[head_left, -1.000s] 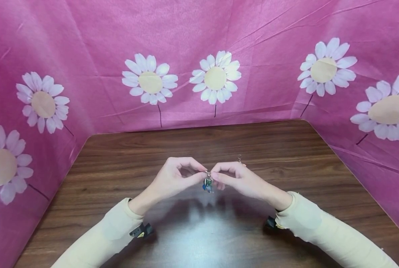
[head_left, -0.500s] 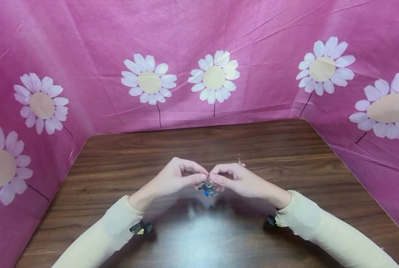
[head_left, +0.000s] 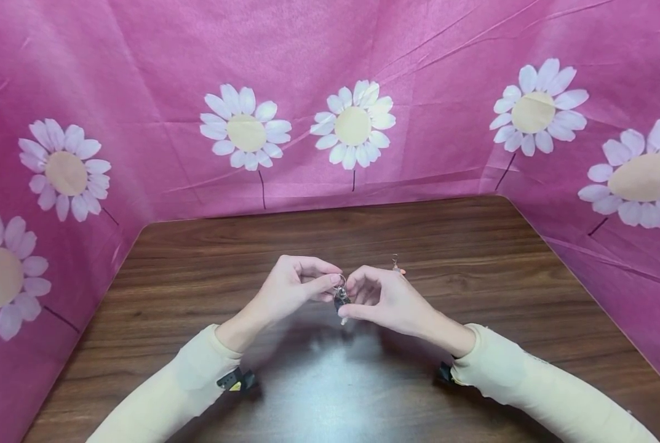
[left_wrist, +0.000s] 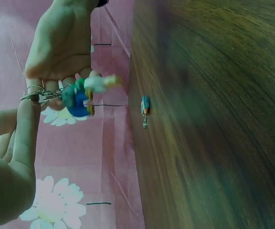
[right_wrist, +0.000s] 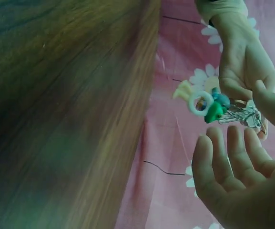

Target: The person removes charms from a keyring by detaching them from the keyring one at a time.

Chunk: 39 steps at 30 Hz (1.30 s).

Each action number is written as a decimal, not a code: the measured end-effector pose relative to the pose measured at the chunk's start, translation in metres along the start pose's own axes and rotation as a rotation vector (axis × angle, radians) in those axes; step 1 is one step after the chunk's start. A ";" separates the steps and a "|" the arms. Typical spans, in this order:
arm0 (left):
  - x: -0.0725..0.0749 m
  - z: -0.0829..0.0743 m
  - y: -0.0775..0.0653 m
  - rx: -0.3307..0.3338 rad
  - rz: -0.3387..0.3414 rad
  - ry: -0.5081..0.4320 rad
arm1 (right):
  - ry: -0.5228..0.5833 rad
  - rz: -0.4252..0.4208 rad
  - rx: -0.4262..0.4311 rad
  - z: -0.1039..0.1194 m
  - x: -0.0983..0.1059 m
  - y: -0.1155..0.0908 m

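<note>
In the head view, my left hand (head_left: 282, 294) pinches a metal key ring (head_left: 339, 280) between thumb and forefinger. A bunch of small charms (head_left: 341, 301) hangs from it. Up close, the left wrist view shows a blue piece (left_wrist: 78, 106) and a green one, and the right wrist view a white ring (right_wrist: 200, 103) with a pale yellow piece (right_wrist: 183, 89). Around the bunch, my right hand (head_left: 396, 303) holds its fingers loosely bent and spread, thumb apart from them. Whether the right thumb touches the charms I cannot tell.
A second small keychain (head_left: 397, 267) with orange and blue parts lies on the wooden table (head_left: 224, 243) behind my right hand. A pink cloth (head_left: 429, 86) with white flowers stands around the table's back and sides.
My right hand has let go of the ring; its thumb has dropped lower and its fingers have spread beside the charms. The bunch has turned, showing a dark side. My left hand keeps its pinch.
</note>
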State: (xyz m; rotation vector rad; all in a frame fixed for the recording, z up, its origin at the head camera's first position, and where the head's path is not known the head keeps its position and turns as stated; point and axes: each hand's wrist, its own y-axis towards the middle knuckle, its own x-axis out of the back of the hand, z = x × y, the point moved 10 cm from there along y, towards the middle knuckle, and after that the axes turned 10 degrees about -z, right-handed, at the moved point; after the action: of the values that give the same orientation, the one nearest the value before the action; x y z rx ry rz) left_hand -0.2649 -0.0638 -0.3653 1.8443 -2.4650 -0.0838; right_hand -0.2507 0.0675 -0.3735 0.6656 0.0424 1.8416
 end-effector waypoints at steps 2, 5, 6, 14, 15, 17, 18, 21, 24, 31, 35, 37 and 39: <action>0.000 -0.001 -0.001 0.003 -0.007 -0.014 | -0.042 -0.035 0.042 0.004 0.002 0.000; 0.001 -0.003 -0.002 0.006 -0.010 -0.034 | -0.087 -0.076 0.115 0.012 0.004 0.001; 0.001 -0.003 -0.003 0.006 -0.011 -0.038 | -0.097 -0.086 0.137 0.014 0.005 0.001; 0.004 -0.003 -0.001 0.016 -0.033 -0.054 | -0.104 -0.114 0.280 0.026 0.006 0.000; 0.004 -0.003 -0.001 0.016 -0.034 -0.053 | -0.100 -0.113 0.290 0.026 0.006 0.000; 0.005 -0.003 -0.001 0.016 -0.034 -0.046 | -0.090 -0.111 0.309 0.026 0.007 -0.001; 0.005 -0.003 -0.001 0.016 -0.032 -0.039 | -0.083 -0.109 0.316 0.027 0.008 -0.001; 0.004 -0.003 -0.001 0.016 -0.024 -0.011 | -0.062 -0.097 0.336 0.028 0.009 0.000; 0.003 -0.004 -0.002 -0.009 -0.003 0.029 | -0.045 -0.092 0.341 0.028 0.011 0.001; 0.001 -0.009 -0.003 -0.092 0.030 0.074 | -0.008 -0.084 0.221 0.018 0.015 0.004; -0.002 -0.010 -0.003 -0.113 0.056 0.070 | 0.026 -0.058 0.132 0.012 0.015 0.006; -0.004 -0.010 -0.003 -0.128 0.076 0.098 | 0.044 -0.050 0.103 0.011 0.015 0.006; -0.004 -0.010 -0.004 -0.151 0.088 0.149 | 0.069 -0.040 0.077 0.011 0.014 0.006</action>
State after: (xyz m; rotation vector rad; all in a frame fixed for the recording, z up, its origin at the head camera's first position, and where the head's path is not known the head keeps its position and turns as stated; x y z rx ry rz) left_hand -0.2589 -0.0607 -0.3555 1.6182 -2.3644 -0.1194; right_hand -0.2537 0.0743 -0.3565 0.6506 0.1717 1.8311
